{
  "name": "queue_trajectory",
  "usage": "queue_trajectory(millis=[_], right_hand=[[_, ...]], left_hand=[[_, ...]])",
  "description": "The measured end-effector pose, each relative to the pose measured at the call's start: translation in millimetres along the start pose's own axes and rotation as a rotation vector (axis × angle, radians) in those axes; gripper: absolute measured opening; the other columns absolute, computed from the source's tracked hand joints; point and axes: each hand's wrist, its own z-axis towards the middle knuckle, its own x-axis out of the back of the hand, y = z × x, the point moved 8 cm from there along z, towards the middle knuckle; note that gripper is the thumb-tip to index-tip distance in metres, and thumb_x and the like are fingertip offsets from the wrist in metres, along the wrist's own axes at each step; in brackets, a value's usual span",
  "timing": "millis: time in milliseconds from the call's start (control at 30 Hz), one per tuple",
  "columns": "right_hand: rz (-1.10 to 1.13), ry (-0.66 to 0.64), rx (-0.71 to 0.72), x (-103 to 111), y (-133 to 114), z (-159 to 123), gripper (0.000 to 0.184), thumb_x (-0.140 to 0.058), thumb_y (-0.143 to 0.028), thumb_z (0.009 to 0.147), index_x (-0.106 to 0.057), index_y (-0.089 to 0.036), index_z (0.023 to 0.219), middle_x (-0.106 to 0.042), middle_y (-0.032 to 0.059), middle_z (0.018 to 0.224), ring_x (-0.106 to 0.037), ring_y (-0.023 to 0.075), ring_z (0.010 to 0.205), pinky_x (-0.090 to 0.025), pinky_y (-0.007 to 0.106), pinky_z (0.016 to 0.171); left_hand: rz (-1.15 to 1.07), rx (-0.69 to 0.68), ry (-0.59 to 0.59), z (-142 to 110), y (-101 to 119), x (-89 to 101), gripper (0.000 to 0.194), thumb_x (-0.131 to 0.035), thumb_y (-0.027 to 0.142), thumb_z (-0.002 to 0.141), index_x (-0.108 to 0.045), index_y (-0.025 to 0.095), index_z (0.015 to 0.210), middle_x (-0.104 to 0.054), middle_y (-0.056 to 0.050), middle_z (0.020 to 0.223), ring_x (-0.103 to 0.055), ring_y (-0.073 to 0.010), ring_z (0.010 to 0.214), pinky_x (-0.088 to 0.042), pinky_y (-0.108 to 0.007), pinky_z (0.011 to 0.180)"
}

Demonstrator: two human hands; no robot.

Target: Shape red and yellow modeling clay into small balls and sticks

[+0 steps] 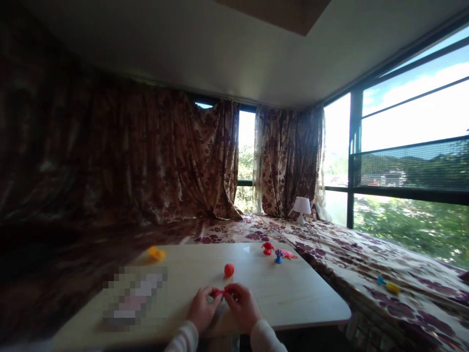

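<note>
Over the near edge of the table [289,298], my left hand [201,310] and my right hand [243,307] meet at the fingertips. Pinched between them is a small pinkish-red piece [219,292] that looks like modelling clay; fingers cover part of it. Each hand has its thumb and fingers closed on one side of the piece. A round red ball [229,270] rests on the table just beyond my hands, touching neither.
Toward the far right table corner stand a red figure [267,248] and a blue figure [279,256], beside a flat pink shape [289,254]. A yellow object [156,253] lies far left. Blurred-out item [135,298] at left. A blue-and-yellow thing [389,285] and white lamp [301,208] sit on flowered cloth.
</note>
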Motion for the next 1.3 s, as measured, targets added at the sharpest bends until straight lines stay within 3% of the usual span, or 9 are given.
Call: queue_trajectory(millis=[400,667,833,1100,1300], right_hand=[[0.03,0.006,-0.014,0.0,-2.6,-0.1,0.017,-0.054,-0.023,0.071,-0.068,-0.014,0.076,-0.068,0.0071,0.073,-0.06,0.0169,0.065,-0.048,0.026,0.062],[0.071,0.058,0.003,1.6,13.0,3.5,0.015,-0.055,-0.022,0.07,-0.068,-0.015,0.076,-0.067,0.0047,0.071,-0.056,0.0131,0.055,-0.046,0.023,0.054],[0.102,0.07,-0.001,6.3,9.4,3.3,0.015,-0.057,-0.022,0.07,-0.068,-0.015,0.076,-0.067,0.0051,0.073,-0.058,0.0133,0.056,-0.048,0.024,0.056],[-0.049,0.046,0.038,7.5,-3.6,-0.6,0.016,-0.053,-0.016,0.071,-0.068,-0.017,0.077,-0.066,0.0037,0.075,-0.058,0.0119,0.059,-0.048,0.023,0.06],[-0.094,0.007,0.014,5.9,-4.2,0.5,0.016,-0.054,-0.012,0.069,-0.068,-0.017,0.074,-0.065,0.0026,0.073,-0.058,0.0121,0.062,-0.048,0.024,0.064]], left_hand=[[0.01,-0.022,-0.018,3.7,-8.8,-6.3,0.021,-0.059,0.028,0.066,-0.071,0.016,0.079,-0.07,-0.007,0.084,-0.062,-0.0214,0.086,-0.046,-0.029,0.083],[0.038,-0.022,-0.013,3.2,-8.7,-5.7,0.022,-0.06,0.026,0.065,-0.07,0.018,0.082,-0.07,-0.005,0.084,-0.062,-0.02,0.085,-0.047,-0.029,0.083],[0.07,-0.027,0.016,4.2,-9.3,-4.4,0.019,-0.059,0.027,0.068,-0.071,0.017,0.078,-0.07,-0.006,0.083,-0.062,-0.0202,0.085,-0.047,-0.031,0.083],[0.11,-0.03,0.019,0.6,-1.8,-2.0,0.013,-0.059,0.019,0.069,-0.07,0.016,0.076,-0.07,-0.005,0.082,-0.062,-0.0187,0.085,-0.046,-0.03,0.083],[0.149,-0.047,-0.024,1.4,2.4,-5.1,0.015,-0.062,0.025,0.069,-0.072,0.018,0.078,-0.071,-0.004,0.079,-0.061,-0.0189,0.082,-0.047,-0.029,0.079]])
